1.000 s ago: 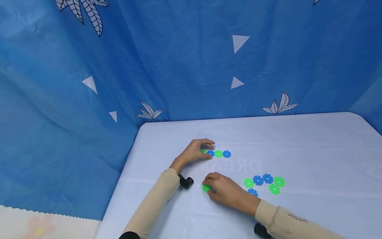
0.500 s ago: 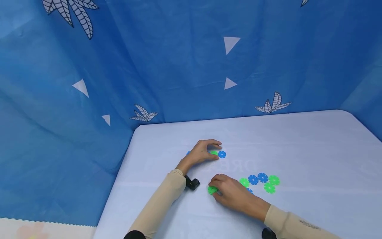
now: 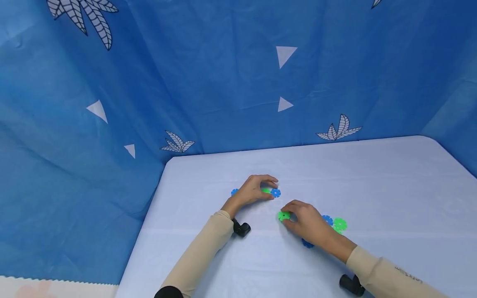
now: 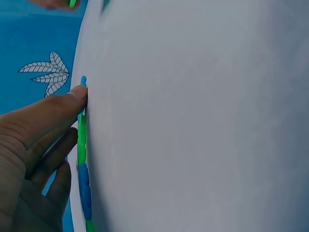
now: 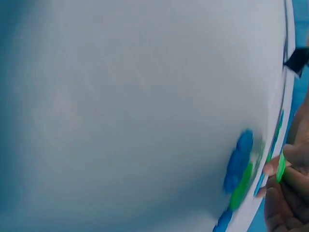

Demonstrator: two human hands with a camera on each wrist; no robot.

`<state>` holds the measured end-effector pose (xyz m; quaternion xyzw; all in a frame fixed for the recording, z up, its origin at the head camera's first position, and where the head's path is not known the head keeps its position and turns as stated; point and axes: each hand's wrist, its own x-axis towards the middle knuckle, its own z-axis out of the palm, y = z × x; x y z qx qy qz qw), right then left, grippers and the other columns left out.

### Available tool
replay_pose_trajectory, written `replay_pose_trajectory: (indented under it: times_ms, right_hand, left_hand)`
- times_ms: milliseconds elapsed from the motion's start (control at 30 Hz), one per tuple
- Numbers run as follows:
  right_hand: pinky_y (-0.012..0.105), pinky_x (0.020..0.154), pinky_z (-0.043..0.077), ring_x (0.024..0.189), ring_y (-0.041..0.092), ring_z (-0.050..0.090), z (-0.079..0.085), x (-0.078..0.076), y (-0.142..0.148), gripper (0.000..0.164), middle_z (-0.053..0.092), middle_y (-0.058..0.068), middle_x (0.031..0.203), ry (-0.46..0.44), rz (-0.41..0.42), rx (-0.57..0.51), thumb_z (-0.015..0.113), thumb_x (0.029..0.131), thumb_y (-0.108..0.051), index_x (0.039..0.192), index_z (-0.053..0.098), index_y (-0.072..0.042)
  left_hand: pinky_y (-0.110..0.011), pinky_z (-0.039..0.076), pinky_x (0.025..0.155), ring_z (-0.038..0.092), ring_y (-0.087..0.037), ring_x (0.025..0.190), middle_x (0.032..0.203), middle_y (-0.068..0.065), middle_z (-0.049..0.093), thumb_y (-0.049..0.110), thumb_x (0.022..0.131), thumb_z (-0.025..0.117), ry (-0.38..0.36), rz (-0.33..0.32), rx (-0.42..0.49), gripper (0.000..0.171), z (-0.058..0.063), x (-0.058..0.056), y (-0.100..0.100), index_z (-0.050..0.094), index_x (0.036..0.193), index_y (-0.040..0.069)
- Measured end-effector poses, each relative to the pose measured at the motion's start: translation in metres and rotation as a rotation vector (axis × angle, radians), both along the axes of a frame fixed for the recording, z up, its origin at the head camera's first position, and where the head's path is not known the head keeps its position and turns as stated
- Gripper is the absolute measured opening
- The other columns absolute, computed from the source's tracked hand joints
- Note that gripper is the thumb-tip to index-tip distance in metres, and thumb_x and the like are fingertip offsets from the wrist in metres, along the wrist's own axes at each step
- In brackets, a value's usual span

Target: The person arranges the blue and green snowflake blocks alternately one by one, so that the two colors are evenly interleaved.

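Note:
My left hand [image 3: 253,190] curves over a row of notched plastic snowflake discs on the table, hiding its middle. The thumb and fingers pinch the blue disc [image 3: 275,193] at the row's right end. Beside it shows a green disc [image 3: 266,191], and another blue disc [image 3: 234,192] shows left of the hand. In the left wrist view, the row's green disc [image 4: 82,140] and blue disc [image 4: 84,191] alternate edge-on. My right hand [image 3: 311,223] pinches a separate green snowflake disc [image 3: 284,216] between thumb and fingers, in front and to the right of the row.
Loose discs lie around the right hand, partly hidden by it: a blue one [image 3: 328,219], a green one [image 3: 340,224] and a nearer blue one [image 3: 307,243]. A white cloth [image 3: 402,186] covers the table. Blue printed curtain [image 3: 231,82] hangs behind.
The right hand has lifted the green disc away from the near side, moving it right and back toward the row's end. The left hand has slid right along the row to its end disc.

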<state>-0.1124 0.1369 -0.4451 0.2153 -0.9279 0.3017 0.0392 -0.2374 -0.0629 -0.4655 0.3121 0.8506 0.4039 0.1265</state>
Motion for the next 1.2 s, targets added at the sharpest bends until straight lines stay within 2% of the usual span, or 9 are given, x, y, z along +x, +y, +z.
replay_pose_trajectory:
  times_ms: [233,433,567,767,1200]
  right_hand:
    - [0.041,0.078,0.057,0.089,0.022,0.067,0.001,-0.025,0.006,0.026,0.069,0.009,0.1,-0.042,-0.109,-0.019,0.08,0.081,-0.008,0.105,0.073,0.0]
    - [0.044,0.082,0.056,0.092,0.026,0.067,0.001,-0.044,0.008,0.027,0.069,0.013,0.102,-0.048,-0.121,0.023,0.077,0.084,-0.008,0.107,0.072,0.003]
    - [0.047,0.087,0.054,0.096,0.03,0.067,0.0,-0.054,0.008,0.028,0.068,0.016,0.105,-0.04,-0.13,0.056,0.077,0.084,-0.007,0.109,0.071,0.004]
    - [0.049,0.09,0.052,0.103,0.033,0.065,-0.003,-0.059,0.008,0.029,0.068,0.017,0.109,-0.066,-0.151,0.094,0.076,0.085,-0.008,0.111,0.071,0.004]
    - [0.048,0.088,0.054,0.104,0.031,0.064,-0.01,-0.064,0.006,0.027,0.068,0.016,0.108,-0.038,-0.121,0.12,0.077,0.084,-0.009,0.108,0.072,0.002]
  left_hand:
    - [-0.033,0.038,0.108,0.056,-0.013,0.121,0.106,0.004,0.073,0.011,0.081,0.082,0.002,0.004,-0.003,0.049,-0.001,0.0,0.001,0.066,0.127,0.011]
    - [-0.033,0.04,0.107,0.058,-0.012,0.118,0.108,0.003,0.073,0.01,0.081,0.081,-0.022,0.011,-0.003,0.05,-0.001,0.003,0.0,0.065,0.128,0.011]
    - [-0.032,0.041,0.106,0.058,-0.01,0.117,0.109,0.003,0.073,0.01,0.082,0.081,-0.012,0.007,-0.008,0.05,-0.001,0.003,0.0,0.064,0.129,0.011]
    - [-0.031,0.038,0.108,0.057,-0.01,0.119,0.109,0.004,0.073,0.01,0.082,0.08,-0.019,-0.001,-0.007,0.05,-0.001,0.001,0.0,0.064,0.13,0.012]
    - [-0.031,0.039,0.107,0.056,-0.011,0.119,0.11,0.004,0.073,0.01,0.083,0.079,-0.018,-0.004,-0.014,0.05,-0.001,0.001,-0.001,0.063,0.13,0.012]
